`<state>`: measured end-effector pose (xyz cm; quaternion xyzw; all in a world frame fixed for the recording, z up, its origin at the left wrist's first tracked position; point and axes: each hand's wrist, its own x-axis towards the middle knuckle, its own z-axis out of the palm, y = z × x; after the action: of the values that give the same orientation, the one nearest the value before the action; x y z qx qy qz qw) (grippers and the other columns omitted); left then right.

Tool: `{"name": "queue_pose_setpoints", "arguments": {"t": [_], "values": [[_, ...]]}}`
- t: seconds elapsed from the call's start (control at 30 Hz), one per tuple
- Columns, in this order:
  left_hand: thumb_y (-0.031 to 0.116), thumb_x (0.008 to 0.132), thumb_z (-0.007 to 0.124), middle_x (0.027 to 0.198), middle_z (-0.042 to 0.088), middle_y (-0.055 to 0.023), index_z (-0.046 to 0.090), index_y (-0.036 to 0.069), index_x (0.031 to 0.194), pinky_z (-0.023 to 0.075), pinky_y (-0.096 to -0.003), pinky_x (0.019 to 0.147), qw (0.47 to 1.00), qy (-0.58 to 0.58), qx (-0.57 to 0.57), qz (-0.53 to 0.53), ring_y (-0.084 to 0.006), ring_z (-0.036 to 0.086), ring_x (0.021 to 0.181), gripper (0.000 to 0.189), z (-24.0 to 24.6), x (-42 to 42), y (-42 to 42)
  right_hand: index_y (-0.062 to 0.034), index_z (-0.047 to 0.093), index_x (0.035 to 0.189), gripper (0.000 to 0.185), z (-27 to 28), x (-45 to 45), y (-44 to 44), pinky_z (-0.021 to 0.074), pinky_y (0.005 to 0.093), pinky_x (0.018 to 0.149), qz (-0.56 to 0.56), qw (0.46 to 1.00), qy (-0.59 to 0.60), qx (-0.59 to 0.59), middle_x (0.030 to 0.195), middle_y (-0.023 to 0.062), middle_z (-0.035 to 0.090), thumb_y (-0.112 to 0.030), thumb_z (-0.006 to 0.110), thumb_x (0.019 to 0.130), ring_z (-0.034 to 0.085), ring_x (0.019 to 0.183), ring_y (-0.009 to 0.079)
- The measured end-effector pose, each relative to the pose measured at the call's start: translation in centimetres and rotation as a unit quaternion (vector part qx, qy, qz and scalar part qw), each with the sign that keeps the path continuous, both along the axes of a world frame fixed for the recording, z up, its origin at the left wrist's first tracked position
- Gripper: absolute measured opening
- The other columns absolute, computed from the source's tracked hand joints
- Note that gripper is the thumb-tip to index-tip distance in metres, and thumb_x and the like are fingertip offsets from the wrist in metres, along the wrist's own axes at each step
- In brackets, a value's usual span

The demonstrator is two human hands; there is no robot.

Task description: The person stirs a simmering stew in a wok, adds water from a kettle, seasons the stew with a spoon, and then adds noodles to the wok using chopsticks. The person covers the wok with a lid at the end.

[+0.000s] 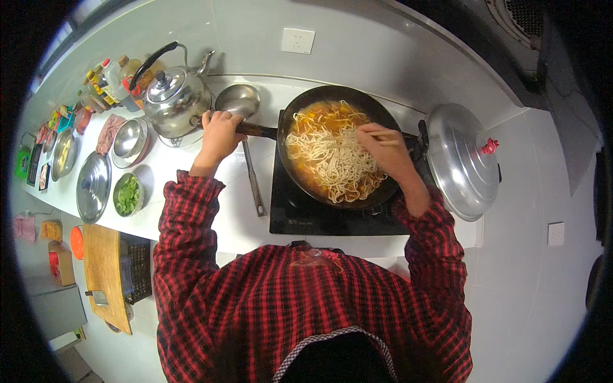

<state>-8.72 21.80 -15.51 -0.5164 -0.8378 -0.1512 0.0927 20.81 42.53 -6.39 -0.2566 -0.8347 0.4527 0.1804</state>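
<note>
My left hand [221, 131] grips the handle [257, 129] of a dark wok [383, 107] that sits on a black induction cooktop [287, 215]. Pale noodles [335, 167] lie heaped in the wok over reddish-orange broth [330, 111]. With my right hand [385, 151] I hold wooden chopsticks [383, 133] above the noodles; their tips are hard to tell from the strands. A metal ladle [239, 100] rests on the counter left of the wok, near my left hand. Right of the wok a large domed aluminium lid [462, 158] with a red knob leans by the wall.
A steel kettle [177, 103] stands at the back left. Nearer are a bowl of green leaves [128, 194], a round pan lid [94, 187] and metal bowls [128, 139]. Bottles [112, 81] line the wall. Lower left is a wooden cutting board [103, 263] with a cleaver [99, 298].
</note>
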Motion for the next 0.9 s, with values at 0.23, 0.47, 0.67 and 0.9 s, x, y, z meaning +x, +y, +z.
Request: {"name": "queue_pose_setpoints", "arguments": {"t": [0.23, 0.47, 0.67, 0.9], "values": [[0.026, 0.065, 0.078, 0.092, 0.061, -0.0057, 0.066, 0.016, 0.101, 0.0285, -0.0514, 0.1, 1.0, -0.009, -0.005, -0.005, -0.0268, 0.053, 0.101, 0.039, 0.0, -0.3, 0.1, 0.0011, 0.064, 0.096, 0.023, -5.3, -2.9, 4.9, 0.0512, 0.0267, 0.06, -0.113, 0.991, 0.052, 0.045, 0.079, 0.0083, 0.067, -0.019, 0.055, 0.091, 0.065, 0.069, 0.013], [0.026, 0.065, 0.078, 0.09, 0.06, -0.0061, 0.067, 0.015, 0.1, 0.0284, -0.0512, 0.1, 1.0, -0.009, 0.0, 0.0, -0.0271, 0.054, 0.1, 0.038, -0.2, -0.2, 0.1, 0.0019, 0.063, 0.098, 0.022, -2.7, -2.6, 4.2, 0.0526, 0.0245, 0.058, -0.107, 0.99, 0.065, 0.062, 0.079, 0.005, 0.065, -0.018, 0.056, 0.092, 0.064, 0.067, 0.0125], [0.027, 0.064, 0.078, 0.089, 0.061, -0.0057, 0.068, 0.015, 0.1, 0.0287, -0.0507, 0.1, 1.0, -0.019, 0.003, -0.002, -0.0268, 0.054, 0.099, 0.039, 0.1, -0.2, 0.1, 0.0024, 0.062, 0.095, 0.019, -6.5, -7.7, 0.9, 0.0529, 0.0272, 0.058, -0.041, 0.992, 0.114, -0.045, 0.079, 0.0085, 0.065, -0.013, 0.053, 0.091, 0.066, 0.068, 0.0158], [0.028, 0.064, 0.078, 0.09, 0.061, -0.0054, 0.067, 0.016, 0.1, 0.0285, -0.0504, 0.1, 1.0, -0.007, 0.006, -0.005, -0.0261, 0.054, 0.1, 0.039, -0.1, -0.3, 0.1, 0.0, 0.062, 0.087, 0.02, -7.5, -7.3, 3.2, 0.0504, 0.0323, 0.054, -0.114, 0.98, 0.07, 0.15, 0.07, 0.0128, 0.064, -0.015, 0.05, 0.09, 0.067, 0.063, 0.0207]]}}
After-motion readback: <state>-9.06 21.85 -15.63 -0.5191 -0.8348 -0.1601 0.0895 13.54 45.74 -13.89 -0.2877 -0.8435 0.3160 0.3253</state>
